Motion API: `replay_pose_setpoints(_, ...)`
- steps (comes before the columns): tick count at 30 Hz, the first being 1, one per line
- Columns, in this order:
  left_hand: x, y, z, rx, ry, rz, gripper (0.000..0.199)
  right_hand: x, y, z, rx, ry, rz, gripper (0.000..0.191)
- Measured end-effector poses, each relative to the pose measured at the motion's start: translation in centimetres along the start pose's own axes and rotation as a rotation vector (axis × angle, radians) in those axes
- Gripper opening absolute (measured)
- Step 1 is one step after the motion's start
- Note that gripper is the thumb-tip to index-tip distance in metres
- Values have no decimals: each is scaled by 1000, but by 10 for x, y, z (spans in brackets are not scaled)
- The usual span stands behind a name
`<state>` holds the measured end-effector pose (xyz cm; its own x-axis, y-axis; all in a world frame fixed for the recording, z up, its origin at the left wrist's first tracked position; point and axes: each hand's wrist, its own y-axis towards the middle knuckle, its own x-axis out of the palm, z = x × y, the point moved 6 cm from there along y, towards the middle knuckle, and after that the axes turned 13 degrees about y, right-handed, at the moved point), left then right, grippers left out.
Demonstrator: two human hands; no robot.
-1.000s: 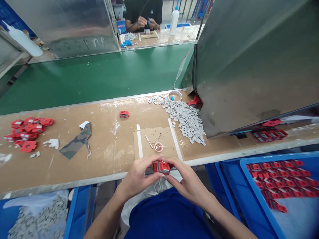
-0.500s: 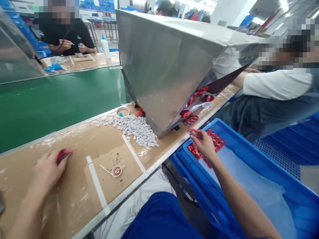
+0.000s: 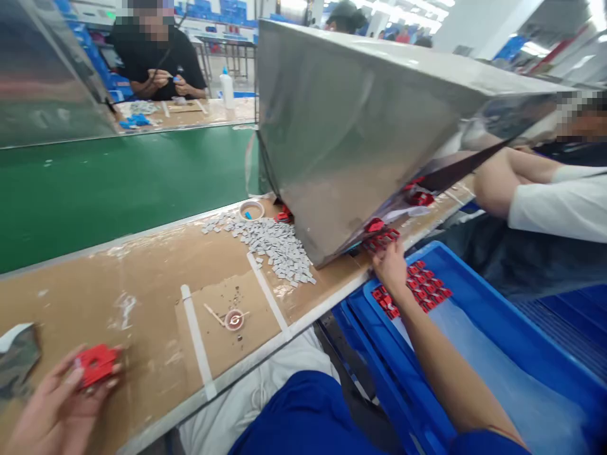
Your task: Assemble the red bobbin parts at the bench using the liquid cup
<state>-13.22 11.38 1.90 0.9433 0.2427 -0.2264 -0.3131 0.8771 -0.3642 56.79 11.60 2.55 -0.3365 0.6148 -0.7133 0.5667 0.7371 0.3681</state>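
My left hand [image 3: 71,395] is at the lower left, its fingers closed around a red plastic part [image 3: 97,365] with a dark hole in its face. At the table edge under the metal hood [image 3: 360,139], my right hand [image 3: 391,268] has its fingers bent around a small cluster of red plastic parts [image 3: 383,239]; its fingertips are partly hidden. Just below that forearm, rows of similar red parts [image 3: 429,287] lie in a blue tray [image 3: 512,309] over a translucent plastic sheet. A heap of small grey tiles [image 3: 279,246] spreads on the table left of the hood.
On the brown-covered table [image 3: 142,278] sit a tape roll [image 3: 251,211] and a small cup [image 3: 234,320] with sticks. White tape strips [image 3: 198,341] cross the surface. A green belt [image 3: 142,170] runs behind. One person sits opposite; another person's arm [image 3: 550,196] is at right.
My right hand has moved from above the tray, where it held a red part, to the cluster beside the hood. My left hand has turned and moved nearer, lifting its red part into view.
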Motion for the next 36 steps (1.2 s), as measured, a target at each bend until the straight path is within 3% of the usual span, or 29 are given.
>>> replay_pose_setpoints(1,13,-18,-1,-88,-58,-42,43,-5,-8,-10,-11,-7,-21,31)
replay_pose_setpoints(3,31,-45,0,-141,-142,58,53,-11,-32,-36,-53,-15,-133,30)
replay_pose_setpoints(6,63,-64,-5,-121,-197,10,61,-1,-83,-83,-96,191,-486,36)
replay_pose_setpoints(9,86,-70,-15,1,-127,-59,58,27,-141,-139,-118,472,-820,34)
replay_pose_setpoints(12,108,-76,-20,152,-29,-140,47,65,-176,-187,-117,663,-929,34)
replay_pose_setpoints(15,127,-84,-22,260,16,-208,43,98,-185,-220,-145,796,-939,39)
replay_pose_setpoints(17,135,-90,-21,320,40,-230,37,110,-184,-236,-210,816,-919,33)
replay_pose_setpoints(22,137,-99,-11,511,206,-185,18,111,-176,-258,-346,824,-824,19)
replay_pose_setpoints(28,133,-98,-5,602,271,-178,16,110,-175,-265,-397,915,-675,16)
replay_pose_setpoints(32,135,-96,-7,610,291,-193,17,113,-182,-259,-340,947,-625,24)
replay_pose_setpoints(36,135,-94,-13,593,305,-198,19,118,-186,-242,-108,1041,-633,25)
